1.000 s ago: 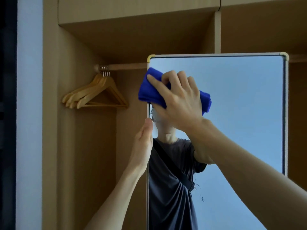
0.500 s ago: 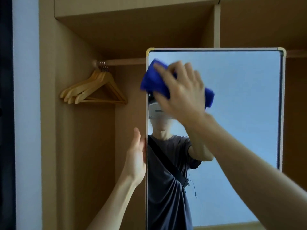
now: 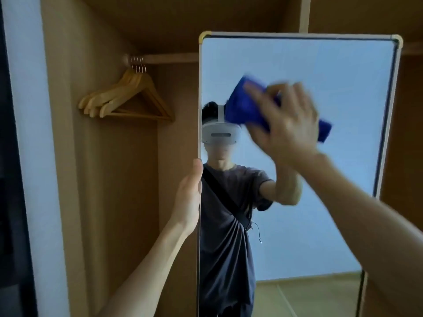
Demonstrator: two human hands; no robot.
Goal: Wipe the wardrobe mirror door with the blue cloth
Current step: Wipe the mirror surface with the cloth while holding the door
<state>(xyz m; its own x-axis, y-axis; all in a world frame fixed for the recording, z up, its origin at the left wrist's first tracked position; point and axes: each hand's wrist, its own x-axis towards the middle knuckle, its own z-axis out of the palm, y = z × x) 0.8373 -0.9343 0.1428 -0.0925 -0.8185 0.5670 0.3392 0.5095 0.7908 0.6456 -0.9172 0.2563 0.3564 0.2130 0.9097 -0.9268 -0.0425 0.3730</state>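
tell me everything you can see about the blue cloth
The blue cloth is a deep blue, soft-looking fabric, bunched or folded into a thick pad. It is pressed against the glass of the mirror door, in its upper middle part. The right hand lies over it with fingers spread, hiding its middle; cloth shows at upper left and lower right of the hand. It is motion-blurred, so weave and edges cannot be made out.

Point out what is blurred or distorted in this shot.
Head view: right hand and blue cloth smeared by motion blur; left hand on the mirror door edge stays sharp; wooden hangers sharp; wide-angle lens tilts the wardrobe's vertical lines.
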